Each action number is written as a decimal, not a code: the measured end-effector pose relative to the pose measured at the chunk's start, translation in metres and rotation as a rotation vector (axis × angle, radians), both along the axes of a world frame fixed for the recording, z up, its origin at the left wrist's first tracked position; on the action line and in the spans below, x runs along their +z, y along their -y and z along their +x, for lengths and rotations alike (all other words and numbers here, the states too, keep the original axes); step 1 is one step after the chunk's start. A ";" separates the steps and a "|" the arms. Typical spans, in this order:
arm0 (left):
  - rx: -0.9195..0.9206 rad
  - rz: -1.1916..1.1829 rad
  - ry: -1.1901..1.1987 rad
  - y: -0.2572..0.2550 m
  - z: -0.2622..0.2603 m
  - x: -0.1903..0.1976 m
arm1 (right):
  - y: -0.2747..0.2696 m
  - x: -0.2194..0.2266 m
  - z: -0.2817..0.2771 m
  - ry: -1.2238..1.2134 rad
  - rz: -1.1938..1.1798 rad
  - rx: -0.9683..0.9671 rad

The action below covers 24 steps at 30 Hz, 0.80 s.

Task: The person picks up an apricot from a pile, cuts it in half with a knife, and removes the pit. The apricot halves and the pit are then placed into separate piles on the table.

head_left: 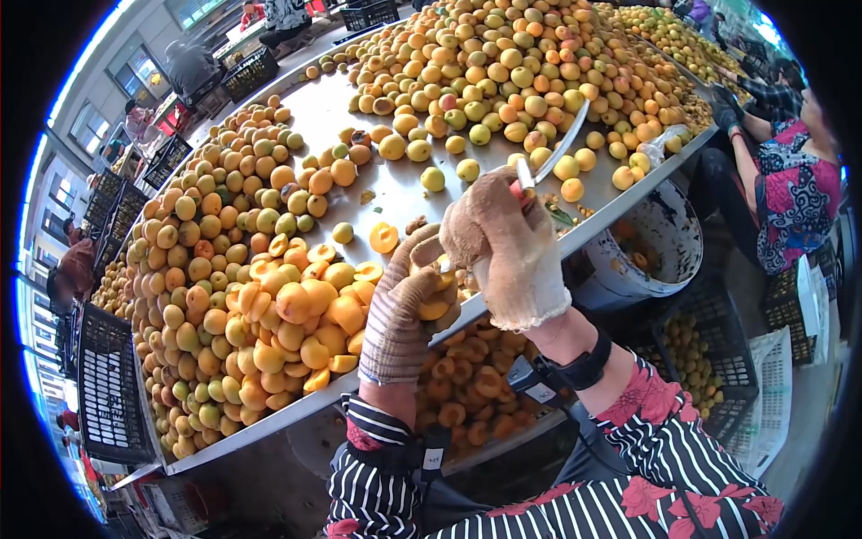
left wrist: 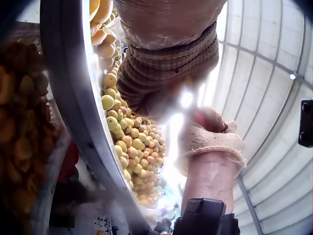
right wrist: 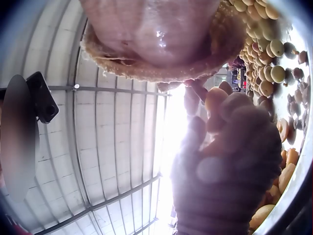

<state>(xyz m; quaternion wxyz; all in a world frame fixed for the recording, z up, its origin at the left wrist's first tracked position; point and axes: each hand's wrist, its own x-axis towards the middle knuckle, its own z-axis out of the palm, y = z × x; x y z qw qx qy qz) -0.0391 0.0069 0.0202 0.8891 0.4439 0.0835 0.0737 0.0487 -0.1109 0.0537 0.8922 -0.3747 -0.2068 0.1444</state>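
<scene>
My left hand (head_left: 401,310), in a striped knit glove, holds an apricot (head_left: 434,305) in its curled fingers close over the table's near edge. Right beside it, my right hand (head_left: 503,242) in a tan glove grips a knife (head_left: 567,139) by its red handle. The knife's curved, pale blade points up and away from the apricot. Halved apricots (head_left: 346,313) lie heaped left of my left hand, and a single half (head_left: 383,237) sits on the metal table (head_left: 395,184). Glare blurs both hands in the wrist views.
Whole apricots (head_left: 503,67) are piled at the back and along the left. A white bucket (head_left: 678,260) stands under the right edge; a container of apricot halves (head_left: 476,382) is below my hands. Black crates (head_left: 112,386) stand around. Another person (head_left: 795,193) sits at the right.
</scene>
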 end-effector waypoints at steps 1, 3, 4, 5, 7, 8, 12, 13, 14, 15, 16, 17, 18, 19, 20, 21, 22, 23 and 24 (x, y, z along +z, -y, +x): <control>0.027 0.035 -0.031 0.001 0.000 0.001 | -0.001 0.001 -0.001 -0.059 0.031 0.046; 0.050 0.072 -0.032 0.005 0.001 0.004 | -0.003 0.001 -0.002 -0.078 0.048 0.044; 0.077 0.109 -0.034 0.006 0.001 0.006 | -0.004 0.002 -0.002 -0.097 0.066 0.048; 0.049 0.096 -0.063 0.003 -0.002 0.008 | -0.003 0.005 -0.004 -0.124 -0.054 -0.019; 0.066 0.187 -0.094 0.004 -0.001 0.004 | -0.002 0.002 -0.009 -0.009 -0.102 -0.009; 0.082 0.278 -0.127 0.003 0.000 0.002 | -0.001 0.001 -0.012 0.105 -0.152 0.001; 0.053 0.123 -0.046 0.002 -0.002 -0.002 | -0.004 -0.002 -0.003 -0.105 -0.031 -0.006; 0.111 0.120 -0.050 0.008 -0.001 0.003 | -0.005 0.001 -0.002 -0.244 0.002 -0.010; 0.113 0.119 -0.049 0.007 0.000 0.002 | -0.007 0.002 -0.001 -0.242 0.000 -0.008; 0.090 0.115 -0.038 0.005 0.001 0.000 | -0.008 0.003 0.000 -0.347 0.085 0.003; 0.066 0.112 -0.027 0.004 0.001 -0.001 | -0.009 0.003 0.002 -0.452 0.170 0.013; 0.066 0.112 -0.027 0.004 0.002 -0.001 | -0.009 0.001 0.005 -0.513 0.166 0.010; 0.053 0.075 -0.031 0.005 0.002 -0.001 | -0.009 -0.004 0.009 -0.513 0.166 0.013; 0.040 0.039 -0.036 0.007 0.002 0.000 | -0.008 -0.009 0.013 -0.586 0.232 0.050; 0.040 0.039 -0.035 0.010 0.003 0.000 | -0.008 -0.015 0.017 -0.659 0.299 0.084; 0.050 0.004 0.006 0.015 0.003 0.001 | -0.011 -0.018 0.019 -0.668 0.283 0.051; 0.060 -0.031 0.048 0.019 0.004 0.002 | -0.013 -0.021 0.021 -0.665 0.283 0.051; 0.088 -0.046 0.040 0.022 0.004 0.001 | -0.015 -0.024 0.024 -0.727 0.255 -0.004; 0.084 -0.044 0.043 0.024 0.005 0.002 | -0.016 -0.023 0.025 -0.788 0.228 -0.058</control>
